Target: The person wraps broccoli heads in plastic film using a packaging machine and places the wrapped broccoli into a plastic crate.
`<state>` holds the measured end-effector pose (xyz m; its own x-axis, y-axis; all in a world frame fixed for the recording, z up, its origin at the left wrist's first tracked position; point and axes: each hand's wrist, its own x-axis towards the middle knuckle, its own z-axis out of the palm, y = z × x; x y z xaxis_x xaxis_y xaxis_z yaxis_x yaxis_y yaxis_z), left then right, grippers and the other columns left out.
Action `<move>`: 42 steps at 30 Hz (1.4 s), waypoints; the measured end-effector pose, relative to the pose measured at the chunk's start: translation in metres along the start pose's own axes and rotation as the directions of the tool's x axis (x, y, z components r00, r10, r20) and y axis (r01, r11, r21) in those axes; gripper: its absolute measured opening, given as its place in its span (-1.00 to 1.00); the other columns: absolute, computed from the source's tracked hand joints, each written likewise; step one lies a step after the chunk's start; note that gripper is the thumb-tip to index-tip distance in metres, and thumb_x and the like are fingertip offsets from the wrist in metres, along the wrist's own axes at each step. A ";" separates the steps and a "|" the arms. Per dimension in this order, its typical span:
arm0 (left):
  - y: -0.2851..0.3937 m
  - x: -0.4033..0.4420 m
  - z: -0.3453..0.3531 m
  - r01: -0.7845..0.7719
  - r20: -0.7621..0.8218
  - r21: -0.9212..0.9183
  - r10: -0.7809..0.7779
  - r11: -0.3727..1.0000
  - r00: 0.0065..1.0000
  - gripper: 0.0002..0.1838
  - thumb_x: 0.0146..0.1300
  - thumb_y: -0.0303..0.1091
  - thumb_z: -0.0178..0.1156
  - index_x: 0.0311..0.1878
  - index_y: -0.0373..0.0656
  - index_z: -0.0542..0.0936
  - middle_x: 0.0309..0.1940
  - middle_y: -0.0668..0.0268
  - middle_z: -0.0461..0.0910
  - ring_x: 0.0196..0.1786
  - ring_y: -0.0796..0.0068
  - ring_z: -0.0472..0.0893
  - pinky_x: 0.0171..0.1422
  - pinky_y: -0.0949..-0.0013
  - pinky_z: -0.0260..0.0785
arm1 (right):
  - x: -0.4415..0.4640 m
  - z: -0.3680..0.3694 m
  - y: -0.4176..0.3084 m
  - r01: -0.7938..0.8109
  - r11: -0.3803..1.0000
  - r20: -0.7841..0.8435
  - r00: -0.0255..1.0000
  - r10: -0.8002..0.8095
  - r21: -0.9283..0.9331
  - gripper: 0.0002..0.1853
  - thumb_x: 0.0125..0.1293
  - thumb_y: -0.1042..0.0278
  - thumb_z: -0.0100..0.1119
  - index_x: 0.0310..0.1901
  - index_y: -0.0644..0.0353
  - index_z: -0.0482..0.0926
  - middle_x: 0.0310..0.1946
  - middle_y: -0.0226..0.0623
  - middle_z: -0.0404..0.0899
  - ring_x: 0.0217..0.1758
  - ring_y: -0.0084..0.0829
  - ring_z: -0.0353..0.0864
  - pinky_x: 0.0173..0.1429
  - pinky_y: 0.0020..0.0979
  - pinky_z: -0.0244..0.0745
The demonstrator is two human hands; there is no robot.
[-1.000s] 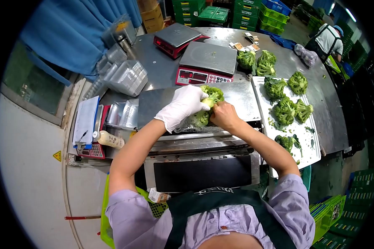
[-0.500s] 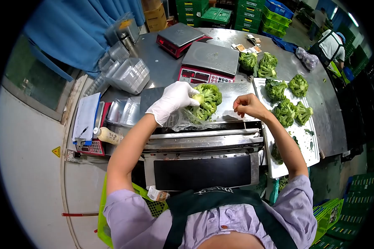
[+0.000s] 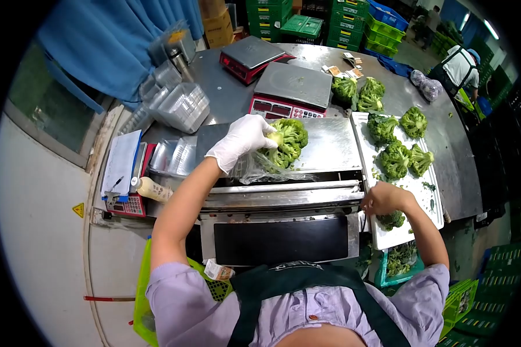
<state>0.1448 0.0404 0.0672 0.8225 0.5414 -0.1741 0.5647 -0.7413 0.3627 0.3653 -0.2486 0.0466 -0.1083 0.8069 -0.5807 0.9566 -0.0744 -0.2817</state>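
Note:
My left hand [image 3: 245,143], in a white glove, grips a head of broccoli [image 3: 288,143] by its stem, florets facing right. Crumpled clear plastic film [image 3: 266,170] lies beneath it, at the back edge of the wrapping machine [image 3: 278,199]. Bare and with curled fingers, my right hand [image 3: 382,198] is over the left edge of the white tray [image 3: 412,228]; what its fingers hold, if anything, is hidden. Just below that hand a broccoli piece [image 3: 392,220] lies on the tray. Several more broccoli heads [image 3: 395,159] sit farther up the tray.
Two red-and-grey scales [image 3: 292,87] stand behind the machine, with more broccoli [image 3: 371,94] beside them. Stacked clear plastic trays [image 3: 182,107], a bottle [image 3: 150,189] and a clipboard [image 3: 121,165] are at left. A teal-lined crate [image 3: 400,260] sits below the white tray. Another person [image 3: 460,66] bends at the far right.
My right hand has moved down and to the right, from beside the broccoli to the white tray's left edge. My left hand still holds the broccoli in nearly the same place.

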 end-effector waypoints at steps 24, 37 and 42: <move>-0.002 -0.014 0.011 -0.028 -0.045 0.126 0.033 0.992 0.998 -0.59 0.05 -0.02 0.28 -0.05 0.04 0.63 -0.32 0.18 0.63 -0.21 0.17 0.62 -0.13 0.19 0.43 | 0.168 -0.012 -0.054 0.161 0.755 -0.595 0.725 0.346 0.635 -0.57 0.00 0.05 0.38 -0.49 0.39 0.63 -0.62 -0.06 0.59 -0.52 -0.21 0.62 -0.34 -0.26 0.49; 0.005 -0.015 0.011 0.004 -0.061 0.166 0.007 0.986 0.998 -0.59 0.04 -0.01 0.28 -0.07 0.02 0.63 -0.30 0.20 0.63 -0.18 0.18 0.62 -0.13 0.19 0.43 | 0.163 -0.006 -0.064 0.018 0.965 -0.792 0.576 0.202 0.260 -0.69 0.01 0.15 0.35 -0.45 0.29 0.62 -0.63 0.00 0.56 -0.49 -0.04 0.60 -0.37 -0.13 0.52; 0.005 -0.012 0.015 -0.027 -0.082 0.184 0.043 0.983 0.996 -0.60 0.03 0.00 0.28 -0.07 0.05 0.63 -0.35 0.16 0.62 -0.23 0.15 0.62 -0.16 0.19 0.43 | 0.169 -0.007 -0.063 0.110 0.948 -0.854 0.474 0.216 0.300 -0.73 0.01 0.23 0.36 -0.39 0.27 0.60 -0.58 -0.01 0.57 -0.43 0.02 0.59 -0.34 -0.10 0.50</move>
<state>0.1391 0.0241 0.0576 0.8376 0.5400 -0.0827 0.5451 -0.8160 0.1924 0.2886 -0.1036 -0.0287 0.3859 0.8666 0.3163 0.8133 -0.1578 -0.5601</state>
